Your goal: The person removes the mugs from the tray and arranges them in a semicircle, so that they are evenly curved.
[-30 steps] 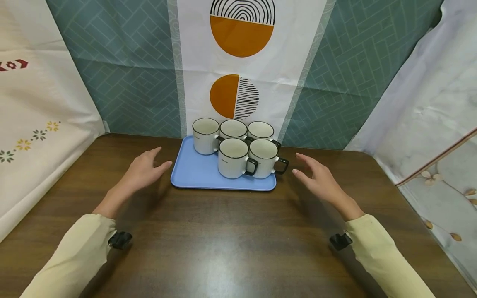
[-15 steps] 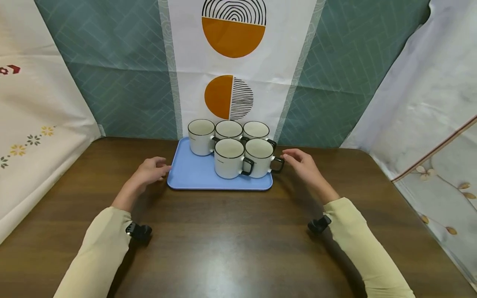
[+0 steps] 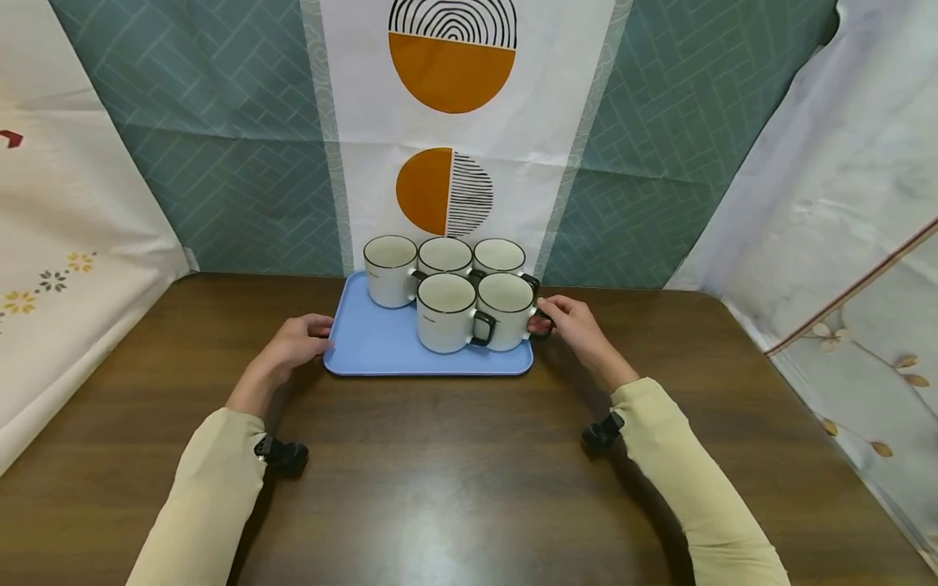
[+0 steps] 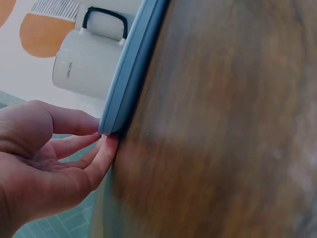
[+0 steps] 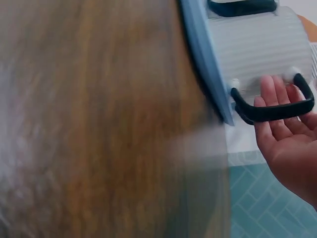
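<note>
Several white mugs with dark rims and black handles stand upright on a blue tray point(image 3: 381, 342). My left hand point(image 3: 295, 340) is at the tray's left edge; in the left wrist view its thumb point(image 4: 74, 121) lies at the rim and its fingertips point(image 4: 106, 151) reach beneath, pinching the edge. My right hand point(image 3: 572, 325) is beside the front right mug point(image 3: 506, 313). In the right wrist view its fingers point(image 5: 270, 91) extend, loosely straight, behind that mug's black handle point(image 5: 282, 111) and show through the loop. The right thumb is hidden there.
The tray lies at the far side of a brown wooden table point(image 3: 440, 464). A green patterned cloth point(image 3: 242, 187) with a white panel point(image 3: 535, 122) hangs right behind it. Pale cloths point(image 3: 59, 203) flank the table. The back left mug point(image 3: 390, 277) stands near the tray's left part.
Both hands have moved inward. The left has reached the tray's edge and now pinches it; the right has come up to the front right mug's handle. Tray and mugs keep their arrangement.
</note>
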### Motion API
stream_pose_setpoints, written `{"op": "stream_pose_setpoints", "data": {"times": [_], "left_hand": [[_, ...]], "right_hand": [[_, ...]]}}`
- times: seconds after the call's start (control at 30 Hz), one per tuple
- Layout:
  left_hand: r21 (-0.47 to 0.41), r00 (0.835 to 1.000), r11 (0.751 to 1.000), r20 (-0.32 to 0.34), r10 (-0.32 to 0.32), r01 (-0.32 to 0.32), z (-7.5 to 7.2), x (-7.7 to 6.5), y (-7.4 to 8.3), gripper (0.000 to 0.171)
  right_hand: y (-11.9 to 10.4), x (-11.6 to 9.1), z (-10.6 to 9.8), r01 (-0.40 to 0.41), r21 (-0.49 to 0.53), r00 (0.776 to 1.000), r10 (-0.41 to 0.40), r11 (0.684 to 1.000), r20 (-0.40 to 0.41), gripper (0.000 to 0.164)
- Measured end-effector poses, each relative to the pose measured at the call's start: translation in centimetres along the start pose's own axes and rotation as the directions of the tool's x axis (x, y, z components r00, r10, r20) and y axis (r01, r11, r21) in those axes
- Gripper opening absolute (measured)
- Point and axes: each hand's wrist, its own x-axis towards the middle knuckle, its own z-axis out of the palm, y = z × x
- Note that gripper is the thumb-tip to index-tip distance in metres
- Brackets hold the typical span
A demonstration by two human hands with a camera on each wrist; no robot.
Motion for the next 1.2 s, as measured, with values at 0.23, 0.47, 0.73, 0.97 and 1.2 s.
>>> {"op": "stream_pose_setpoints", "data": {"times": [0.23, 0.47, 0.73, 0.97, 1.2], "left_hand": [[-0.057, 1.0, 0.998, 0.004, 0.016, -0.015, 0.1, -0.1, -0.2, 0.051], [-0.085, 1.0, 0.996, -0.016, 0.012, -0.013, 0.3, 0.0, -0.3, 0.051], [-0.094, 1.0, 0.996, -0.023, 0.008, -0.01, 0.2, -0.1, -0.4, 0.05], [-0.103, 1.0, 0.995, -0.022, 0.006, -0.009, 0.1, 0.1, -0.4, 0.05], [-0.116, 1.0, 0.993, -0.008, -0.015, 0.014, 0.1, 0.2, -0.6, 0.05]], "right_hand": [[-0.4, 0.1, 0.6, 0.009, 0.02, 0.996, -0.01, 1.0, 0.092, 0.058], [1.0, 0.4, 0.5, 0.082, 0.017, 0.977, -0.084, 0.996, 0.195, 0.047], [0.9, 0.2, 0.9, 0.059, 0.12, 0.971, -0.085, 0.991, 0.225, 0.04], [0.9, 0.0, 1.1, 0.067, 0.148, 0.971, -0.099, 0.987, 0.217, 0.039], [0.9, -0.1, 1.2, 0.081, 0.147, 0.974, -0.11, 0.986, 0.2, 0.039]]}}
